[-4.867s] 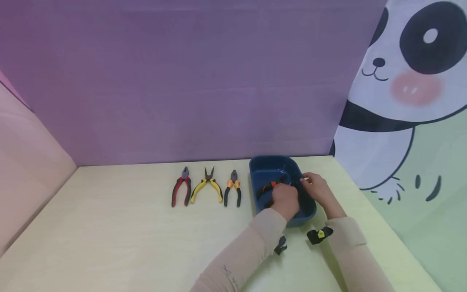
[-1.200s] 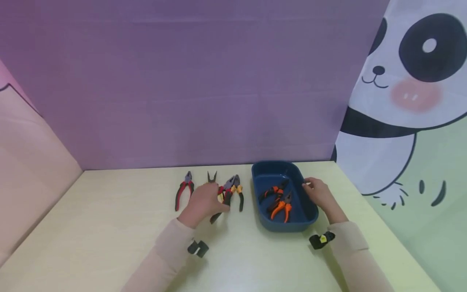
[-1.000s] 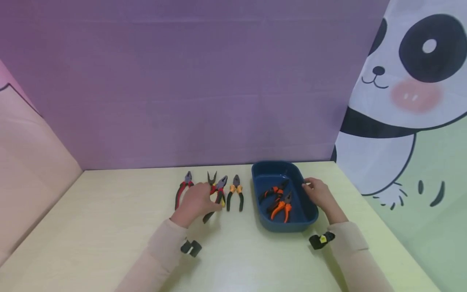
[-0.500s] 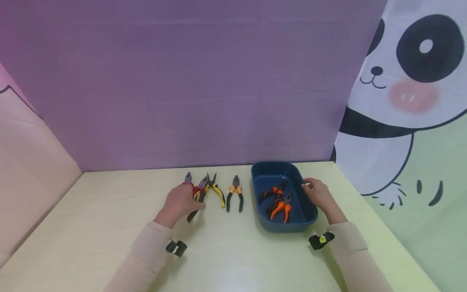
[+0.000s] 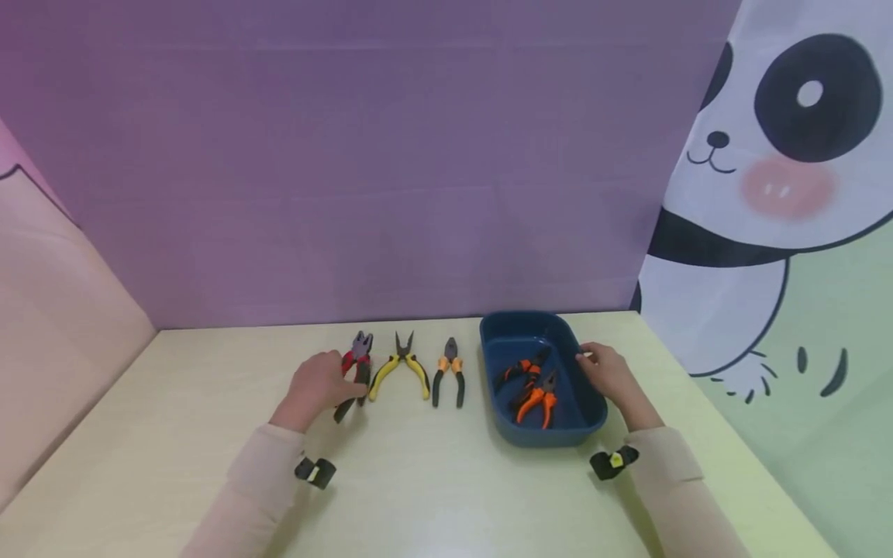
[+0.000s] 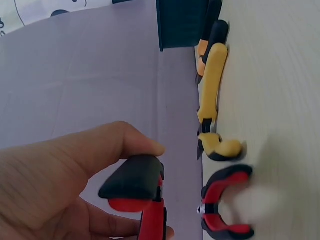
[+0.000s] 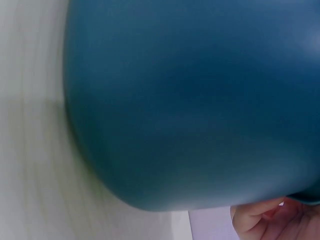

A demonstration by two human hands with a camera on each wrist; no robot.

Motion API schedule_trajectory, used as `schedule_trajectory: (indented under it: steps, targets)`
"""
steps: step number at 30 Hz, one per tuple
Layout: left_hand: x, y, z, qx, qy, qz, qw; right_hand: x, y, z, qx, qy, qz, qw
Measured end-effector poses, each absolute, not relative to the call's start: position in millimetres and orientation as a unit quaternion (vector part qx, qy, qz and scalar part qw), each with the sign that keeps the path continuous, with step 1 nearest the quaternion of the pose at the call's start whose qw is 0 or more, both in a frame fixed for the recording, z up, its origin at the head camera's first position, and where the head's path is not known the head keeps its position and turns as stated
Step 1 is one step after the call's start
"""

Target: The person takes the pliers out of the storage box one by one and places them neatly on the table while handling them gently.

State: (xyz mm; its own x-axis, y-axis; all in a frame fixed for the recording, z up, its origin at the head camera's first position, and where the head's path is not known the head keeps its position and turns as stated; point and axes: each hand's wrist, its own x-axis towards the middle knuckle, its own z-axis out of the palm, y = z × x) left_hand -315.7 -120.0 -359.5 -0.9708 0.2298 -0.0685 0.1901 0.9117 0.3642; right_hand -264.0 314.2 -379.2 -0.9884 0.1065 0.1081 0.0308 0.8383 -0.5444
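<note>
Red-and-black combination pliers (image 6: pixel 135 181) hang from left hand (image 5: pixel 317 387), pinched by the handles, likely keeping the head free; similar pliers (image 6: pixel 212 209) lie beside it. Right hand (image 5: pixel 608 373) pinches blue bin (image 5: pixel 547 439) by the rim, presumably steadying.

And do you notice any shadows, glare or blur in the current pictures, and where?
Head view: soft shadows on the tabletop beside both sleeves; left wrist: a soft-edged shadow near the resting red-and-black pliers; right wrist: pale sheen at upper right on the blue bin, whose left edge looks slightly blurred.
</note>
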Motion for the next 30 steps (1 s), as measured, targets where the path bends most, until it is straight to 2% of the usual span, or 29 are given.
schedule_trajectory:
  steps: [30]
  targets:
    - [-341.8, -171.8, -373.9, 0.051, 0.974, 0.208, 0.072, -264.2, 313.0, -380.3, -0.027, -0.959, 0.271, 0.081]
